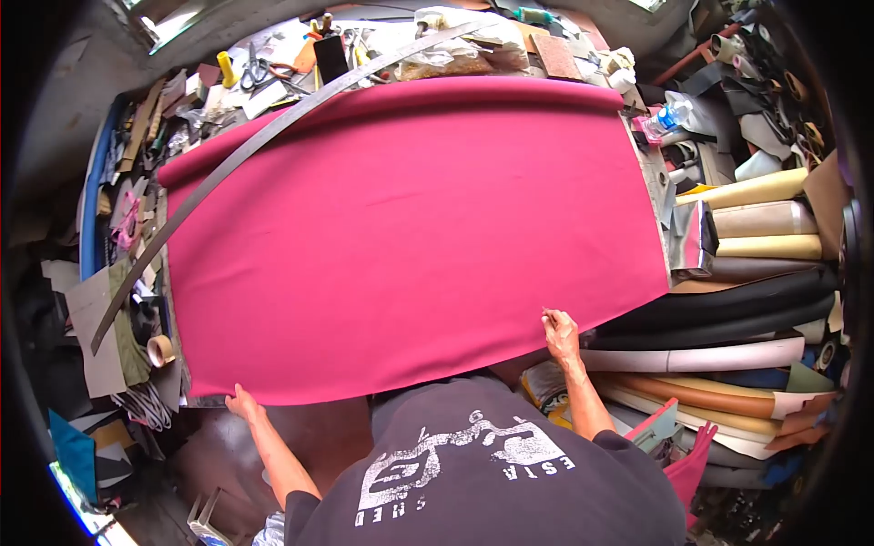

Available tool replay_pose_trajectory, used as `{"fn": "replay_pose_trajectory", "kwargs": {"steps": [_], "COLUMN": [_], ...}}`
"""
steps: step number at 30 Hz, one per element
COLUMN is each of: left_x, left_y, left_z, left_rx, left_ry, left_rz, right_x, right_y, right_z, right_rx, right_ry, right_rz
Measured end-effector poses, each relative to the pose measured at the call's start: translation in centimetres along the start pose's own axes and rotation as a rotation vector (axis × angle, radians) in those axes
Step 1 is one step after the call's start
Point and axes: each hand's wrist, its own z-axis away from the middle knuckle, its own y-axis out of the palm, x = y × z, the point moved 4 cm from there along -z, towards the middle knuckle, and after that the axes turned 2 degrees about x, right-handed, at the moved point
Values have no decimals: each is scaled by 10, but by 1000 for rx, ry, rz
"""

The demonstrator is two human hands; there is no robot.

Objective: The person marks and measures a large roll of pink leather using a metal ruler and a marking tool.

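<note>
A large sheet of pink-red material [419, 246] lies spread over the table, its far edge still rolled up. My left hand [243, 403] is at the sheet's near left corner, its fingers closed on the edge. On the right, my right hand [559, 329] is over the sheet close to its near edge, fingers pinched together; whatever is between the fingertips is too small to make out. A long dark metal strip [246, 147] runs diagonally across the sheet's upper left part and past the table's left side.
Scissors [256, 69], a phone [331, 59] and a plastic-wrapped bundle [464, 50] lie along the far edge. A water bottle [667, 119] lies at the right. Rolls of material [765, 218] are stacked on the right; a tape roll [160, 350] is at the left.
</note>
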Motion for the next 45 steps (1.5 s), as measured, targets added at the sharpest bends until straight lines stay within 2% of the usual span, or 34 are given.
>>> {"fn": "replay_pose_trajectory", "kwargs": {"steps": [1, 4, 7, 10, 11, 12, 13, 14, 15, 16, 17, 18, 19, 21, 22, 24, 25, 26, 28, 30, 31, 32, 33, 34, 36, 37, 38, 40, 41, 42, 44, 45], "left_x": [-12, -6, -4, -44, -67, -90, -103, -97, -105, -130, -130, -151, -141, -155, -155, -168, -168, -167, -175, -158, -153, -141, -131, -124, -122, -125, -129, -135, -128, -126, -91, -82], "left_y": [-6, -8, -2, -5, 1, 6, 18, 41, 53, 53, 68, 66, 87, 109, 129, 160, 178, 193, 211, 243, 240, 237, 235, 232, 228, 228, 227, 216, 213, 197, 186, 175], "left_z": [7, -17, -32, 0, 32, 65, 95, 109, 141, 192, 223, 275, 299, 386, 426, 519, 565, 610, 693, 760, 787, 803, 814, 818, 796, 770, 737, 655, 603, 560, 460, 436], "left_rx": [-100, -19, 179, 19, 45, 133, 186, 204, 394, 502, 440, 566, 684, 727, 799, 1025, 1019, 1006, 1149, 1439, 1683, 1746, 1758, 1762, 1567, 1449, 1328, 917, 693, 523, 324, 333], "left_ry": [29, -132, 138, 629, 676, 656, 696, 937, 888, 929, 1245, 1300, 1399, 1501, 1554, 1577, 1677, 1773, 1724, 1868, 1866, 1932, 1937, 1937, 1886, 1775, 1664, 1542, 1484, 1376, 1201, 1054], "left_rz": [-159, -43, 342, -165, -187, -340, -318, -103, -178, -358, -132, -41, -147, -36, -70, -82, -13, 60, 19, -192, -240, -74, -125, -171, -197, -188, -180, -228, -257, -328, -424, -466], "right_x": [4, 10, 18, 57, 68, 79, 91, 101, 106, 108, 107, 105, 104, 129, 134, 108, 84, 61, 20, -42, -80, -129, -166, -188, -213, -219, -228, -244, -207, -188, -168, -176], "right_y": [5, 18, 31, 45, 51, 56, 59, 62, 67, 72, 82, 94, 98, 58, 41, 28, 19, -5, -59, -114, -132, -145, -150, -159, -165, -162, -159, -143, -167, -174, -179, -168], "right_z": [9, 44, 80, 103, 106, 108, 107, 104, 99, 95, 91, 81, 72, 55, 46, 16, -3, -21, -53, -72, -83, -90, -94, -96, -101, -102, -109, -128, -123, -128, -146, -159], "right_rx": [3, 32, 26, 87, 115, 130, 131, 132, 158, 187, 205, 221, 238, 395, 476, 305, 278, 137, -144, -300, -334, -331, -368, -399, -356, -330, -409, -554, -485, -393, -217, -154], "right_ry": [-38, -13, -23, -75, -121, -157, -203, -247, -221, -192, -174, -166, -160, 15, 108, 136, 188, 126, -13, -40, 7, 96, 169, 236, 262, 278, 215, 78, 148, 200, 294, 294], "right_rz": [-34, -78, -106, -143, -160, -187, -209, -230, -269, -308, -451, -597, -747, -681, -647, -781, -919, -953, -978, -914, -1014, -721, -768, -810, -764, -749, -594, -280, -11, 25, 103, 161]}}
